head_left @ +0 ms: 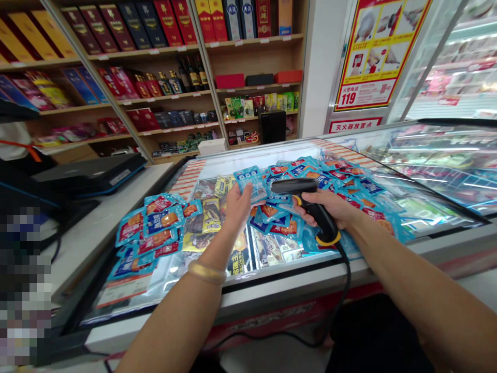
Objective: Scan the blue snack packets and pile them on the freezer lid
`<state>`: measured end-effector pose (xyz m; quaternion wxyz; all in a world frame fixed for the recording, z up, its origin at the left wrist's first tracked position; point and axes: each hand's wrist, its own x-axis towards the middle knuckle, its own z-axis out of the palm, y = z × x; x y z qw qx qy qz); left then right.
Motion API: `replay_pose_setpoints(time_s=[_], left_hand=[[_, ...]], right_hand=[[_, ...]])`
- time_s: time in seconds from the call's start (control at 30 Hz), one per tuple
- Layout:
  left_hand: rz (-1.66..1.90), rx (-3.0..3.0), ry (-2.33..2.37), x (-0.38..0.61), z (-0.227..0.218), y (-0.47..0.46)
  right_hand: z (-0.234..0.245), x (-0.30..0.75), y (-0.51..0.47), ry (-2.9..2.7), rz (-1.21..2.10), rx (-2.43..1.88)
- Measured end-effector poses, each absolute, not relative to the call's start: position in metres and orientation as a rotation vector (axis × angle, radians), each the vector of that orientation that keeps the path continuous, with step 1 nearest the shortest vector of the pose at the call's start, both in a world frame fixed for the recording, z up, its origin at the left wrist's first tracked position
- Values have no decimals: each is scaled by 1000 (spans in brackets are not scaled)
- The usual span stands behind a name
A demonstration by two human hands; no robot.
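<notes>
- Over the glass top of a freezer (287, 286), the left hand (236, 208) pinched a light-blue packet (255, 187), thumb across its front.
- The right hand (334, 207) was wrapped around the handle of a black-and-yellow scanner (321, 215), whose head pointed left, just beside the packet.
- From the scanner's handle a dark cable (345, 277) ran down past the freezer's front edge.
- Around and beyond the scanner, a large heap of blue packets (341, 178) covered the middle of the glass.
- Well apart to the left lay a smaller pile (160, 226) of similar packets, overlapping one another.
- Beneath the glass, yellow bags (212, 215) showed between the two piles.
- A gold-coloured bangle (207, 272) circled the left wrist.
- Farther left, a black machine (93, 175) stood on a pale counter (103, 223).
- Behind, shelves (254, 44) held boxes and bottles.
</notes>
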<state>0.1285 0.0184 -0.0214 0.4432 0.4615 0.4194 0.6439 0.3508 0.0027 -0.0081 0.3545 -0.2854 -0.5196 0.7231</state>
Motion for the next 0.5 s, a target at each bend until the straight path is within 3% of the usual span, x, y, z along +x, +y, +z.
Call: replay_pose_setpoints(time_s=[0.5], left_hand=[[1608, 1194, 1062, 112, -22, 15]], right_hand=[[-3, 337, -7, -1324, 1890, -667]])
